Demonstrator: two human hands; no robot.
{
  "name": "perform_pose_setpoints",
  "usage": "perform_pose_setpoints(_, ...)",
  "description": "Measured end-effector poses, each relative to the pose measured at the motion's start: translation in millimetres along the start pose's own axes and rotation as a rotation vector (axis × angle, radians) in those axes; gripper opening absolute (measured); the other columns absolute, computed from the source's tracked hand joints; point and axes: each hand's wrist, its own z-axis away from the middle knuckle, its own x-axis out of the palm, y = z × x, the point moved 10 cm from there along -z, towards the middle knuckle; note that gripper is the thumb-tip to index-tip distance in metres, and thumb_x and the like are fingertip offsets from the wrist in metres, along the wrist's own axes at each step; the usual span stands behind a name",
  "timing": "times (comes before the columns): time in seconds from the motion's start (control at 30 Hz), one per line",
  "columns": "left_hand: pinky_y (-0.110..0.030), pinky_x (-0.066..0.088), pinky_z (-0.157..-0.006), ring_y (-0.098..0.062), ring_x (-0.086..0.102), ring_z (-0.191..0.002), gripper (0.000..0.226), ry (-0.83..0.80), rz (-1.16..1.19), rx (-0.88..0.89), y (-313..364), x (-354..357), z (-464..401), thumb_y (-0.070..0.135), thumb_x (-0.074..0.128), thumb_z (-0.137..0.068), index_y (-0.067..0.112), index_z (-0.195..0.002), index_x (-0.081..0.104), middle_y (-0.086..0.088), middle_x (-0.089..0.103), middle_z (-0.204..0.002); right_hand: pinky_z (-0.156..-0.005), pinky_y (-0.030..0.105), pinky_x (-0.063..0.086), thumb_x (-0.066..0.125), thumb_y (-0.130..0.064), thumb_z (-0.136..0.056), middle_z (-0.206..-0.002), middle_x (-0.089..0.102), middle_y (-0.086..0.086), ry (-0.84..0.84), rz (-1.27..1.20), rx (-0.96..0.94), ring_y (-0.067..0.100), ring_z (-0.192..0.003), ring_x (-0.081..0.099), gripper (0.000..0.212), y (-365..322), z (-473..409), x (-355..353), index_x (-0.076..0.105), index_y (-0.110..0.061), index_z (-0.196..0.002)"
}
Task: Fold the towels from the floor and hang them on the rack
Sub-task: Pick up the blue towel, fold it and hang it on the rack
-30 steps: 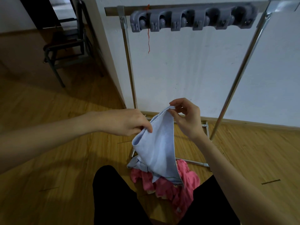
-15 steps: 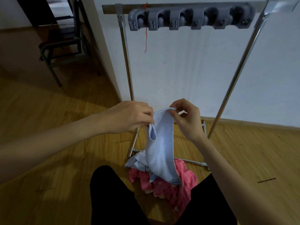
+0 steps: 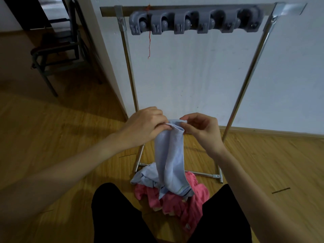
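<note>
A light blue towel [image 3: 171, 160] hangs folded lengthwise between my hands, its striped lower end just above the floor pile. My left hand [image 3: 145, 127] pinches the towel's top edge on the left, and my right hand [image 3: 201, 128] pinches the same edge on the right, the two hands close together. Below, a pink towel [image 3: 185, 202] lies crumpled on the floor with another pale blue cloth [image 3: 145, 176] beside it. The metal rack [image 3: 129, 67] stands against the white wall, with a grey clip bar [image 3: 194, 21] on its top rail.
A dark metal chair [image 3: 56, 50] stands at the back left by a doorway. My black-clad knees [image 3: 119, 213] frame the pile. The rack's base tubes [image 3: 205, 174] lie on the wooden floor just behind the towels.
My left hand has moved up and right, bringing its corner of the blue towel to the corner in my right hand. The towel now hangs narrower, doubled over.
</note>
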Motion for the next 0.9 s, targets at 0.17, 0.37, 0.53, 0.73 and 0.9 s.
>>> perform_pose_setpoints(0.17, -0.031, 0.046, -0.06, -0.014, 0.052, -0.068, 0.051, 0.05, 0.038, -0.057, -3.9, 4.3, -5.7, 0.049, 0.038, -0.091, 0.009, -0.078, 0.067, -0.002, 0.061, -0.07, -0.071, 0.03, 0.055, 0.066, 0.005, -0.084, -0.088, 0.07, 0.021, -0.051, -0.028, 0.003, 0.024, -0.076, 0.067, 0.01, -2.0, 6.1, -1.3, 0.067, 0.007, -0.094)
perform_pose_setpoints(0.37, -0.035, 0.045, -0.056, -0.015, 0.052, -0.064, 0.049, 0.115, 0.048, -0.083, -4.8, -0.5, -13.8, 0.046, 0.041, -0.092, 0.008, -0.075, 0.067, -0.002, 0.06, -0.067, -0.084, 0.044, 0.054, 0.065, 0.011, -0.08, -0.099, 0.067, 0.025, -0.105, -0.018, -0.036, 0.032, -0.09, 0.065, 0.026, -6.8, 6.1, -3.0, 0.063, 0.007, -0.106)
perform_pose_setpoints(0.53, -0.02, 0.034, -0.054, -0.011, 0.047, -0.061, 0.032, 0.138, 0.013, -0.081, -4.6, -5.5, -19.6, 0.035, 0.057, -0.092, 0.01, -0.073, 0.065, 0.001, 0.057, -0.065, -0.08, 0.038, 0.058, 0.075, 0.01, -0.072, -0.097, 0.068, 0.02, -0.052, 0.087, -0.081, 0.029, -0.085, 0.066, 0.034, -13.6, 1.1, -3.1, 0.064, 0.002, -0.103)
perform_pose_setpoints(0.73, -0.027, 0.041, -0.054, -0.012, 0.048, -0.063, 0.038, 0.202, -0.032, -0.045, -6.8, -27.5, -26.5, 0.041, 0.054, -0.092, 0.01, -0.076, 0.067, -0.002, 0.059, -0.066, -0.081, 0.032, 0.056, 0.067, 0.004, -0.083, -0.096, 0.071, 0.006, -0.047, 0.279, -0.209, 0.018, -0.09, 0.068, 0.021, -41.4, -24.0, -2.5, 0.067, -0.006, -0.101)
perform_pose_setpoints(0.9, -0.025, 0.044, -0.062, -0.012, 0.051, -0.071, 0.039, 0.341, 0.006, -0.016, -16.9, -67.0, -32.9, 0.045, 0.054, -0.089, 0.009, -0.085, 0.07, -0.002, 0.063, -0.075, -0.081, 0.02, 0.051, 0.063, 0.001, -0.086, -0.098, 0.069, -0.001, -0.042, 0.292, -0.292, 0.01, -0.089, 0.065, 0.022, -75.0, -54.3, 4.0, 0.066, -0.012, -0.103)
